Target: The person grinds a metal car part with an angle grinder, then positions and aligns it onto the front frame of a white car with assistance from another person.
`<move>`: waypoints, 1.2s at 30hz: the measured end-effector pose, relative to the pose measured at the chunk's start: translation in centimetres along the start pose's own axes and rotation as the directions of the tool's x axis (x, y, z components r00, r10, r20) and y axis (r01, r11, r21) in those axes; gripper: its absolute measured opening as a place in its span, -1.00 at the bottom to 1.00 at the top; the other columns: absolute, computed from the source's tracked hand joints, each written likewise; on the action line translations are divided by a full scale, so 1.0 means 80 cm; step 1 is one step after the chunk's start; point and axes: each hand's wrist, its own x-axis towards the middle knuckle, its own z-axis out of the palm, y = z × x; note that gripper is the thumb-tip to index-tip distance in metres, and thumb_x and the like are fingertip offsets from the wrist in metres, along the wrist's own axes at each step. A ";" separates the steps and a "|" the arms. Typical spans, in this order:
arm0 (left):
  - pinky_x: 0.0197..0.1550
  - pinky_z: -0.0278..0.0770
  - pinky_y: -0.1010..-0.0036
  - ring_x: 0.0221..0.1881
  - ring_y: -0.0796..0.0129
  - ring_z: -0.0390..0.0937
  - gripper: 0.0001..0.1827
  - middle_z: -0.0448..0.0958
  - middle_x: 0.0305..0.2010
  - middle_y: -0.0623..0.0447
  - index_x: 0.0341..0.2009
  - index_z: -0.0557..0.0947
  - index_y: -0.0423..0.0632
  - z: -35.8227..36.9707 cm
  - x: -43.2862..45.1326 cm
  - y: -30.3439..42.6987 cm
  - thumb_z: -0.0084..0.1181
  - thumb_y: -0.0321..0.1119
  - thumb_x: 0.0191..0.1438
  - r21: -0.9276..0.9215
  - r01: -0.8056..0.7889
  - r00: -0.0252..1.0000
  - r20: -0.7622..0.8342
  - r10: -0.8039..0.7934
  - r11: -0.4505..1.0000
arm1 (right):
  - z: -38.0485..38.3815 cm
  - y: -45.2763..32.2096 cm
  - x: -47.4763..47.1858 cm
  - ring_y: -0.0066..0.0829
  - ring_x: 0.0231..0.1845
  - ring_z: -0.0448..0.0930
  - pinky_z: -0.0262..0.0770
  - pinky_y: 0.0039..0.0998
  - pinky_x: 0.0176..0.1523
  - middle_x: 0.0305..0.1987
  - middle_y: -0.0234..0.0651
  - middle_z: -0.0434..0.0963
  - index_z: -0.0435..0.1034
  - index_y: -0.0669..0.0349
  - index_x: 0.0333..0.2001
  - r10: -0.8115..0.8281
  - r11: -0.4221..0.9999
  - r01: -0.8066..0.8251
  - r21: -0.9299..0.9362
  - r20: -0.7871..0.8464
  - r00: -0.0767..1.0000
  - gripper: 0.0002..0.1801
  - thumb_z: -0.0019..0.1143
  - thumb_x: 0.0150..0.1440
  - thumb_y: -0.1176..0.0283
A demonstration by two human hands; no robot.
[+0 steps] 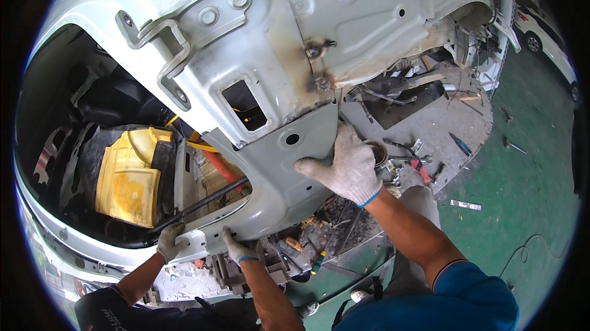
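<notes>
A grey sheet-metal panel (pixel 272 160) lies against the lower part of a pale car body's door pillar (pixel 258 54). My right hand (pixel 350 165), in a white knitted glove, grips its right edge, the thumb flat on the face and the fingertips partly hidden at the edge. Lower down, my left hand (pixel 238 247), gloved too, holds the bottom edge of the panel's sill part, thumb on top and fingers mostly hidden. A co-worker's gloved hand (pixel 170 241) touches the same sill farther left. Burn marks (pixel 318 66) darken the body seam above.
Inside the door opening lies a yellow moulded part (pixel 131 179), with a dark bar (pixel 203 202) near it. A worktable (pixel 415 119) at right carries a tin (pixel 378 153), red-handled pliers (pixel 421 172) and loose hardware. Below the panel are a vice (pixel 230 273) and a green-handled screwdriver (pixel 318 263).
</notes>
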 end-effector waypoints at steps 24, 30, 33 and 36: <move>0.15 0.65 0.12 0.09 -0.01 0.65 -0.03 0.62 0.25 -0.24 0.38 0.44 -0.32 0.019 -0.009 0.006 0.39 0.23 0.19 0.273 -0.073 0.939 -0.306 0.159 0.959 | 0.010 -0.007 0.006 -0.10 0.11 0.68 0.63 -0.16 0.23 0.12 0.03 0.61 0.34 0.38 0.27 0.172 0.948 -0.189 0.256 0.086 0.981 -0.05 0.71 -0.05 0.12; 0.20 0.64 0.13 0.11 -0.12 0.68 0.06 0.62 0.26 -0.39 0.49 0.21 -0.40 0.042 -0.016 -0.012 0.38 0.12 0.24 0.295 -0.274 0.825 -0.417 0.381 0.915 | 0.018 -0.008 0.001 -0.26 0.09 0.70 0.65 -0.24 0.22 0.14 -0.02 0.64 0.23 0.40 0.37 0.195 0.944 -0.201 0.263 0.050 0.980 0.01 0.66 -0.04 0.25; 0.25 0.57 0.05 0.19 -0.19 0.64 0.05 0.56 0.32 -0.44 0.52 0.14 -0.41 0.052 -0.025 -0.009 0.30 0.11 0.28 0.320 -0.247 0.812 -0.447 0.376 0.915 | 0.032 0.001 -0.003 -0.36 0.09 0.68 0.64 -0.26 0.22 0.14 -0.11 0.65 0.19 0.39 0.41 0.178 0.905 -0.177 0.387 0.034 0.983 -0.03 0.59 0.02 0.31; 0.30 0.53 0.04 0.24 -0.23 0.60 0.08 0.50 0.37 -0.47 0.55 0.09 -0.42 0.061 -0.034 -0.005 0.27 0.13 0.31 0.393 -0.220 0.791 -0.463 0.399 0.893 | 0.041 0.010 -0.010 -0.39 0.14 0.62 0.58 -0.26 0.27 0.16 -0.20 0.62 0.24 0.38 0.39 0.244 0.816 -0.241 0.525 0.066 0.968 -0.17 0.47 0.12 0.36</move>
